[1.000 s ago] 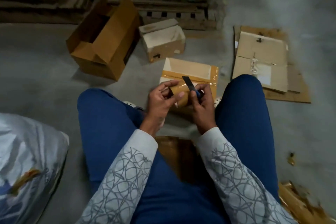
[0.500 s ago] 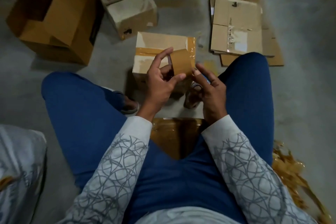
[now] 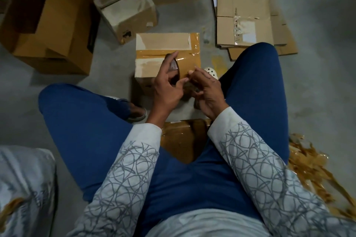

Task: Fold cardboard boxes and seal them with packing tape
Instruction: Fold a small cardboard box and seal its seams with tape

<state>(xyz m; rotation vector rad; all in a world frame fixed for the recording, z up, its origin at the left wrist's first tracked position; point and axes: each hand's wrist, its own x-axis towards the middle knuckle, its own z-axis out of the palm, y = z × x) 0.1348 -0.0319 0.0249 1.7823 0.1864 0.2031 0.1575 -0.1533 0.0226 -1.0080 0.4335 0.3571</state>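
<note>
Floor (image 3: 317, 67): concrete.
Left hand (image 3: 165, 87): grips tape roll (image 3: 185, 66).
Right hand (image 3: 207, 90): curled at roll, grip unclear.
Done: box (image 3: 163, 43) under hands partly taped.
Remaining: flat cardboard (image 3: 244, 4) beyond right hand.

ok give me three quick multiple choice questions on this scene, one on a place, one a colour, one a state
1. Where does the flattened cardboard stack lie?
A on the floor, right of the taped box
B on the person's lap
C on a shelf
2. What colour is the tape strip across the taped box?
A blue
B brown
C red
3. The large box on the left is:
A flattened
B taped shut
C open
Answers: 1 A, it lies flat on the floor; 2 B, a glossy brown band; 3 C, its dark inside shows.
</note>
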